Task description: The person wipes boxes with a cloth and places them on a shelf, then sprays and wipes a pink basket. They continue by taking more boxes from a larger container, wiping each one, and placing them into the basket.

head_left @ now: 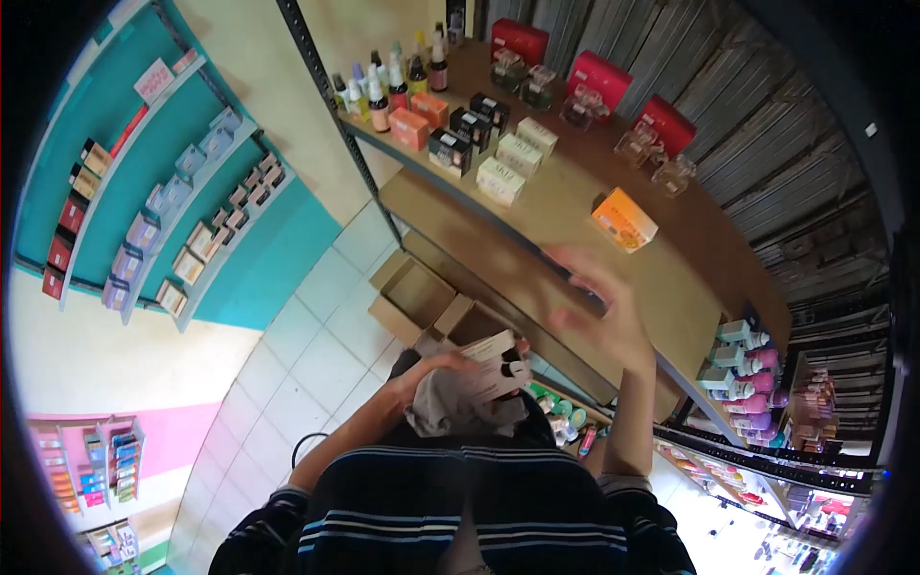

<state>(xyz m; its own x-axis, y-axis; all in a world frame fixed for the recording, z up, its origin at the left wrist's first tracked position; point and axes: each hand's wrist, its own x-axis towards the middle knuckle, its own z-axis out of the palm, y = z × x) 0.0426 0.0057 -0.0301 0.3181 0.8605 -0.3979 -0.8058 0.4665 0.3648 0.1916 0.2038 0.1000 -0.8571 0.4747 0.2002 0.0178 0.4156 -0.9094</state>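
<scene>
My left hand [436, 371] is closed around a pale small carton [494, 350] with dark printing, held low in front of my body. A crumpled grey cloth [446, 402] hangs beneath the fingers of that hand. Somewhat blurred, my right hand [609, 311] is raised by the front edge of the wooden shelf [565, 244], thumb and fingers apart with nothing between them. An orange box [625, 220] lies on the shelf just beyond it. To its left stand rows of cream boxes [517, 153], black boxes [470, 129] and peach boxes [410, 127].
Spray bottles [379, 101] crowd the shelf's left end; glass perfume bottles [585, 105] and red boxes [599, 79] line the back. Purple and pink bottles [752, 393] stand at right. Open cardboard boxes [412, 292] sit below. Teal wall shelves [182, 211] hold more cartons.
</scene>
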